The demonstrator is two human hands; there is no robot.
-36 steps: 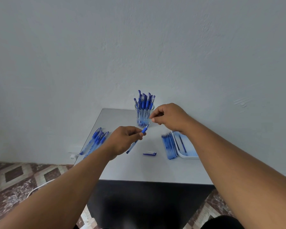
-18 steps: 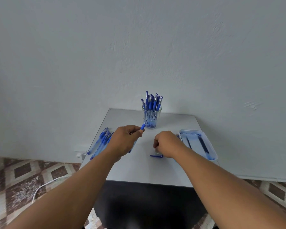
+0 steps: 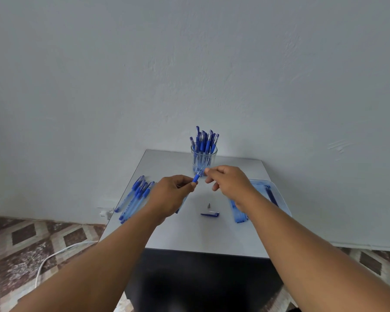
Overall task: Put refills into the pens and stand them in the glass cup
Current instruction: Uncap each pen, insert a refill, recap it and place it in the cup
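Pale plaster wall behind, patterned tile floor w/ a white cable (image 3: 54, 255) at far left, and a small grey bench (image 3: 189, 235) pushed against the wall.

Left edge of bench: loose pens (image 3: 135, 197) lying side by side, caps toward the wall.

Left hand (image 3: 173, 194): grip clenched round a pen barrel (image 3: 196, 178), blue rubber sleeve poking out past the thumb, open end aimed up and right.

Mid bench, near the front: small metal tip (image 3: 208, 206) and blue cap (image 3: 209, 214) lying loose, close together, apart from both hands.

Behind the hands, glass cup (image 3: 204, 158) near the wall, already packed w/ upright pens.

Right hand (image 3: 227, 181): fingertips pinching something thin at the barrel's mouth, prob. a refill, too thin/blurred to be sure.

Right of that: a row of what look like refills (image 3: 239, 212) flat on the bench, partly hidden by the forearm, then a clear blue tray (image 3: 279, 199) holding one or two dark sticks.

Handling, as a judgement: everything is light plastic. Refill is likely thin and bendy, so pinch near the leading end and feed straight, else it bows. Barrel is stiff; rubber sleeve is the non-slip spot to hold. Tip is tiny, rolls easily, pick w/ fingertips. Cup is fragile and crowded; lower the pen in, don't drop.
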